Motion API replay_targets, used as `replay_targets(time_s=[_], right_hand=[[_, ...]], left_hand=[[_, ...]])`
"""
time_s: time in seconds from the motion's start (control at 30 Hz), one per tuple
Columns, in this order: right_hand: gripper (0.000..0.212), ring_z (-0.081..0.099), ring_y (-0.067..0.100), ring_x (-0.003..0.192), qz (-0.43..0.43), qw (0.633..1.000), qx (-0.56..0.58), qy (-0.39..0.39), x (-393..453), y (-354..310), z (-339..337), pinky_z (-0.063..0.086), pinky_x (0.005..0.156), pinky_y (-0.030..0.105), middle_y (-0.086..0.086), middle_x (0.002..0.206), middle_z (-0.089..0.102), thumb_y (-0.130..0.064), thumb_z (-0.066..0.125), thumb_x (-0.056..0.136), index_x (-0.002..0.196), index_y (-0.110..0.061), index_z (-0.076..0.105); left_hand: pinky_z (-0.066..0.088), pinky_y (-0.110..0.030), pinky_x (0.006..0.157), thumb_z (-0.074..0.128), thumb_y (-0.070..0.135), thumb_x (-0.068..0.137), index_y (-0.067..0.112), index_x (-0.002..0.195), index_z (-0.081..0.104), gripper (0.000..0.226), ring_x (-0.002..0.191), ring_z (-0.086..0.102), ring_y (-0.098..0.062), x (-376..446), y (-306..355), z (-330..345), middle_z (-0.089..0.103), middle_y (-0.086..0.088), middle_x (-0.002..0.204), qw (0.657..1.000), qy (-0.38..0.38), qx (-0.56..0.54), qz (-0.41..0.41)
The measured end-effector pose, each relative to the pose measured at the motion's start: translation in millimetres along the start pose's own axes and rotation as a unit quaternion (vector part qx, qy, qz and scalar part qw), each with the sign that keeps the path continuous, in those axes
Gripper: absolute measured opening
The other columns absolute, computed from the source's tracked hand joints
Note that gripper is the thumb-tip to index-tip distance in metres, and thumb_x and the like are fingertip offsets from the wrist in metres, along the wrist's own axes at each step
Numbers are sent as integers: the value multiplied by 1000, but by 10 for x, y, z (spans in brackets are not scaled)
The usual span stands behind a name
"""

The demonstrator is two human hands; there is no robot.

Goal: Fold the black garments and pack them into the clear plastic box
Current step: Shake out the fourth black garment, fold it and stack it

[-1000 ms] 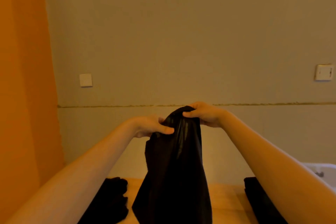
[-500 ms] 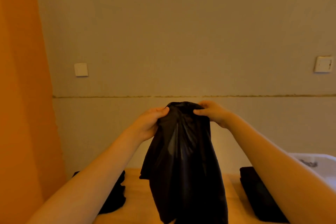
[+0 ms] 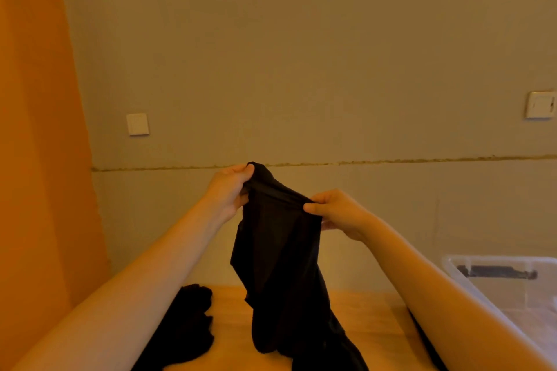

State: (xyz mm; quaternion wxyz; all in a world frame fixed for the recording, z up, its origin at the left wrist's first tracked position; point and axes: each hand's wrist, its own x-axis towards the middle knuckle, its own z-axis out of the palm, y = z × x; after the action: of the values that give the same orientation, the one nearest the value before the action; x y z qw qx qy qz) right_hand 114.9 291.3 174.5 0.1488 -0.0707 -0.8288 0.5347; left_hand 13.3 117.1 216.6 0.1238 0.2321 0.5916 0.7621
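A thin black garment [image 3: 280,265] hangs in front of me above the wooden table [image 3: 232,322]. My left hand [image 3: 229,190] pinches its upper left corner. My right hand [image 3: 337,214] pinches the top edge lower and to the right, so that edge slopes down rightward. The cloth's lower end drapes onto the table. A crumpled black pile [image 3: 190,328] lies on the table under my left forearm. The clear plastic box [image 3: 494,286] stands at the right, with a dark item showing behind its far wall.
A strip of dark fabric [image 3: 422,337] peeks out under my right forearm beside the box. An orange wall [image 3: 39,159] closes the left side. The grey wall behind carries two white switch plates [image 3: 137,124].
My hands have moved apart along the garment's top edge; the right one dropped lower and rightward. The view tilted down, so more of the table and the box shows.
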Motion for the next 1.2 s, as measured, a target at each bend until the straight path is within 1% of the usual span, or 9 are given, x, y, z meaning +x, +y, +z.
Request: replay_targets(time_s=[0.17, 0.37, 0.47, 0.6, 0.7, 0.83, 0.97, 1.07, 1.2], right_hand=[[32, 55, 16, 70, -30, 999, -38, 18, 86, -166, 16, 45, 66, 23, 7, 76, 58, -30, 47, 96, 80, -6, 61], [22, 65, 20, 91, 66, 986, 139, -64, 141, -391, -18, 52, 81, 31, 7, 95, 68, -23, 51, 95, 98, -6, 64], [15, 62, 21, 90, 107, 976, 153, -107, 177, -503, 9, 51, 81, 32, 8, 95, 65, -15, 51, 94, 98, -4, 61], [11, 57, 22, 77, 135, 955, 259, 51, 302, -643, 123, 50, 76, 34, 12, 88, 57, -7, 48, 95, 101, 1, 52], [10, 53, 21, 72, 120, 929, 330, 112, 384, -713, 182, 50, 69, 32, 11, 81, 51, -5, 45, 97, 103, 3, 45], [9, 54, 23, 88, 94, 918, 367, 120, 439, -760, 223, 49, 79, 33, 10, 80, 50, -5, 46, 96, 102, 2, 45], [12, 60, 24, 93, 68, 907, 379, 168, 431, -625, 117, 55, 63, 26, 12, 88, 55, -4, 50, 94, 103, 2, 54], [29, 58, 29, 109, 67, 911, 361, 188, 350, -324, -85, 52, 78, 28, 15, 105, 60, -4, 49, 94, 121, 8, 50], [51, 60, 25, 103, 107, 986, 95, 91, 27, -31, 25, 52, 83, 35, 10, 114, 60, -38, 58, 89, 127, -5, 49]], left_hand=[[50, -30, 68, 54, 20, 95, 5, 90, 70, 22, 82, 63, -23, 106, -127, -238, 67, -9, 87, 986, 66, 148, 35], [27, -16, 31, 59, 22, 92, 6, 70, 56, 28, 39, 32, -10, 254, -219, -585, 44, -4, 59, 978, 141, 152, -16], [43, -15, 37, 55, 20, 95, 6, 74, 53, 25, 51, 47, -12, 282, -261, -551, 48, -5, 64, 979, 166, 117, -18], [51, -30, 68, 42, 26, 100, 6, 104, 51, 22, 78, 58, -20, 149, -227, -373, 55, -8, 92, 976, 197, 93, 12], [46, -34, 74, 48, 35, 96, 14, 81, 56, 27, 74, 56, -17, -257, -365, -116, 58, -3, 80, 972, 111, 192, 81], [51, -22, 71, 65, 30, 87, 26, 87, 60, 6, 85, 65, -11, -620, -897, 171, 66, 6, 90, 955, -111, 275, -2], [52, -24, 69, 54, 18, 93, 11, 90, 68, 16, 81, 66, -10, -475, -926, 87, 69, 0, 88, 992, -63, 110, -21], [53, -27, 72, 49, 20, 96, 9, 96, 65, 20, 87, 66, -15, -314, -748, -5, 69, -3, 93, 995, -90, -18, -32], [54, -28, 68, 50, 16, 96, 5, 92, 62, 16, 83, 63, -16, -124, -559, 71, 65, -7, 92, 997, -27, -50, -50]])
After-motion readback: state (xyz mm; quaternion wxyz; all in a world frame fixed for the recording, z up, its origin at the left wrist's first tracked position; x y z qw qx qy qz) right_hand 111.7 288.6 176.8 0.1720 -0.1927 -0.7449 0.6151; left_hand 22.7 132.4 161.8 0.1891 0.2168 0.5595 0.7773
